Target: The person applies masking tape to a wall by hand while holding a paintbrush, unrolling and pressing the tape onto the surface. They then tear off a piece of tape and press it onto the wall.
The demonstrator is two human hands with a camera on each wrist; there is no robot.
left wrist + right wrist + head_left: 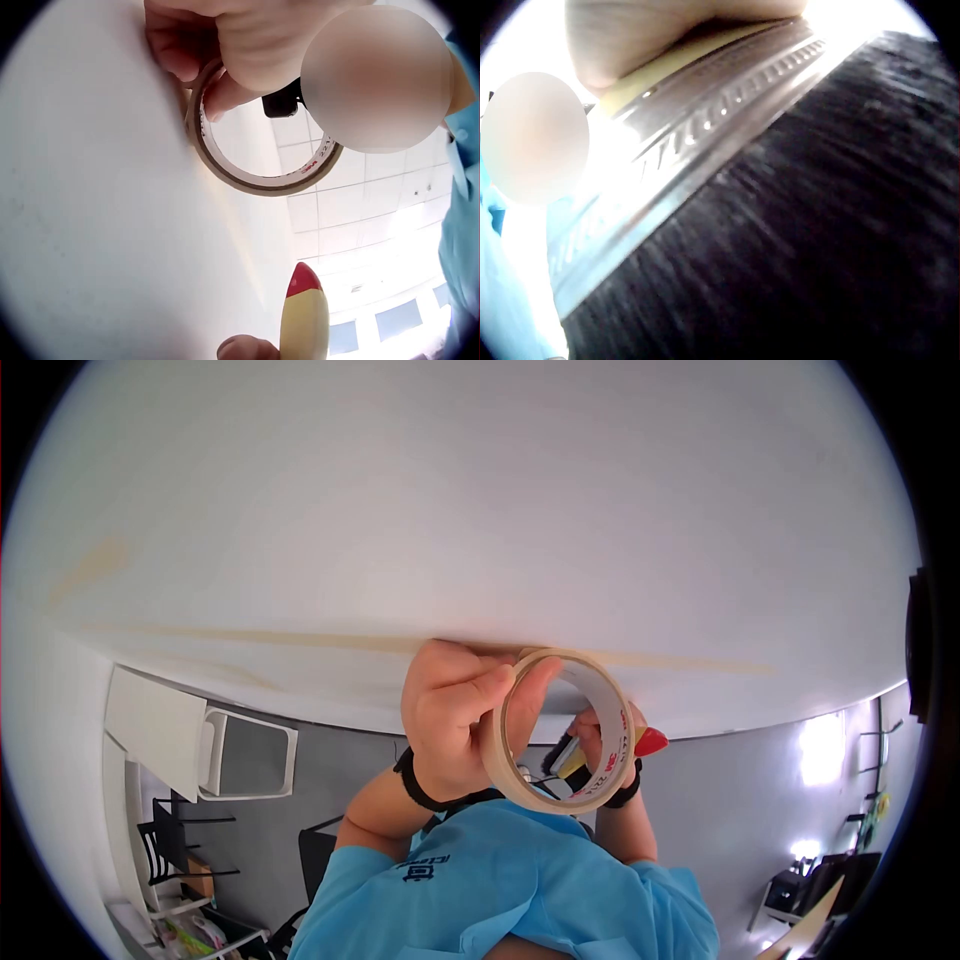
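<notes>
My left hand (440, 705) grips a roll of masking tape (610, 760), with the thumb on the outside and a finger through its ring. The roll's edge is close against the white wall (480, 510), on a long beige strip (300, 640). In the left wrist view the same roll (270, 186) hangs below the fingers. My right hand (588, 728), partly hidden behind the roll, holds a paintbrush by its yellow handle. The handle's red tip (651, 741) points up and right. The right wrist view shows the brush's black bristles (795, 232) and metal ferrule (697, 135).
A second beige patch (90, 570) marks the wall at far left. Behind and below stand a white table (155, 725), a white-framed grey panel (250, 755) and black chairs (165, 840) on a grey floor (720, 790). Black items (790, 890) stand at lower right.
</notes>
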